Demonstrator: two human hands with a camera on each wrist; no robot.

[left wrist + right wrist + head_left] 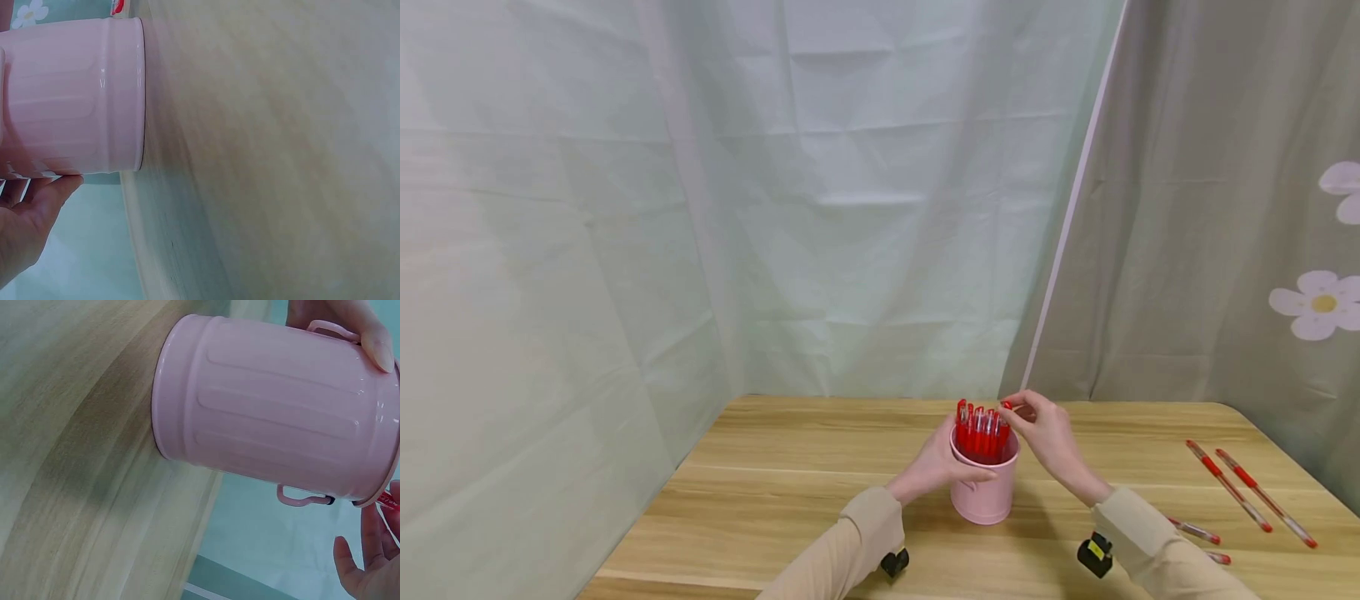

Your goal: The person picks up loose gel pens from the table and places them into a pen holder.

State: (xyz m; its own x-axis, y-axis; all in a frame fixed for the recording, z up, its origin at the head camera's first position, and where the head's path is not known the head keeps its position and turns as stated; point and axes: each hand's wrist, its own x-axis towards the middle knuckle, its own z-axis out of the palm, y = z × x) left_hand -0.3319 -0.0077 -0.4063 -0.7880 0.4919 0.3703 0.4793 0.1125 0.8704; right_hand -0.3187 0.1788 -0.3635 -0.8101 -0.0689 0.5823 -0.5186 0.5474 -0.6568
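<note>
A pink metal bucket (983, 500) with small side handles stands upright on the wooden table, holding several red-capped pens (979, 435). My left hand (934, 467) grips it from the left, near the rim; the thumb lies across the front below the rim, as the right wrist view shows. At the right side of the rim, my right hand (1051, 433) pinches a red pen (388, 500) between thumb and fingertips. The pen's lower end is hidden inside the bucket. In the left wrist view the bucket wall (69, 94) fills the upper left, with my left hand (34, 222) below it.
On the right of the table lie two red pens (1228, 485) (1266, 497), side by side. Closer in, two more pens (1195, 531) (1217, 557) are partly covered by my right sleeve. Curtains (880, 208) hang behind and left of the table.
</note>
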